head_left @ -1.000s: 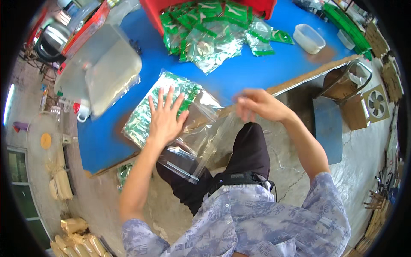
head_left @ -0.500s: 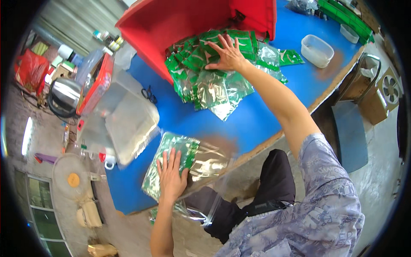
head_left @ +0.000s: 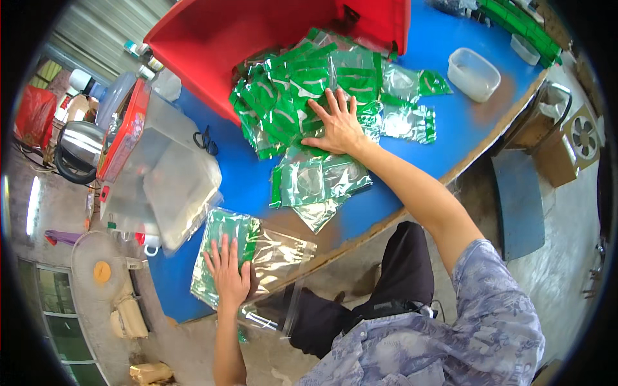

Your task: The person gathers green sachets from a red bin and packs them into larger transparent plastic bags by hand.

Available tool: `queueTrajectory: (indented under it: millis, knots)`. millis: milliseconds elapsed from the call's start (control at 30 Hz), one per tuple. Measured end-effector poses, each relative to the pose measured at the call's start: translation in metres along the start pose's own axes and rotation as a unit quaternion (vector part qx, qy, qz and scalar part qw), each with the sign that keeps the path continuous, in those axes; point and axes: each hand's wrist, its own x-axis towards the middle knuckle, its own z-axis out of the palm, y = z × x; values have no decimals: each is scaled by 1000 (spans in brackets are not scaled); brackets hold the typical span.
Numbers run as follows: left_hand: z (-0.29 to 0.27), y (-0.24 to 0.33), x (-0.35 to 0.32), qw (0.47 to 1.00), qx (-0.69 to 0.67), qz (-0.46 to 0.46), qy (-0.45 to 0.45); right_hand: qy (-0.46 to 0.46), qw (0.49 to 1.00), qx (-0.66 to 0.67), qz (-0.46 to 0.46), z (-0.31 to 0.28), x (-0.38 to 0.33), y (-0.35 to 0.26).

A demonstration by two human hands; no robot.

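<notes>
**Pressing Down on Green Packets, Both Hands Flat**

Reaching far across the blue worktop (head_left: 412, 83), I have my right hand (head_left: 340, 123) spread wide, fingers fanned, palm down on the loose heap of green packets (head_left: 302, 96) that spills out of the tipped red bin (head_left: 257, 38) near the far edge. The hand lies flat on the pile; it grips nothing, and I cannot tell whether any packet is pinched under the fingers.

My left hand (head_left: 228, 273) is open too, fingers together and pointing away from me, pressing flat on a clear plastic bag (head_left: 257, 257) holding a stack of green packets. That bag lies at the near edge of the worktop, its open mouth hanging over the edge toward my knees.

Between the two hands, a few more green packets (head_left: 315, 180) lie scattered by the near edge. To the left of the bag sits a pile of empty clear bags (head_left: 174, 186), with black scissors (head_left: 205, 139) just beyond it. A clear plastic tub (head_left: 474, 73) stands toward the worktop's far right corner.
</notes>
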Motion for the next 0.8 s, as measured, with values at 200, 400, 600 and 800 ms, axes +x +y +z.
queueTrajectory:
  millis: [200,400,600,800]
  knots:
    - [2,-36,-26,998,-15,55,-24,-95,995,-5,10,-24,-35,-34]
    - [-33,-76,-37,996,50,72,-16,15,988,133,-71,-68,-58,-78]
    - [2,107,-103,797,-570,-194,-42,-140,948,89,-272,-122,-157,-115]
    - [47,186,-68,352,-875,-313,116,-262,880,245,-312,-139,-191,-160]
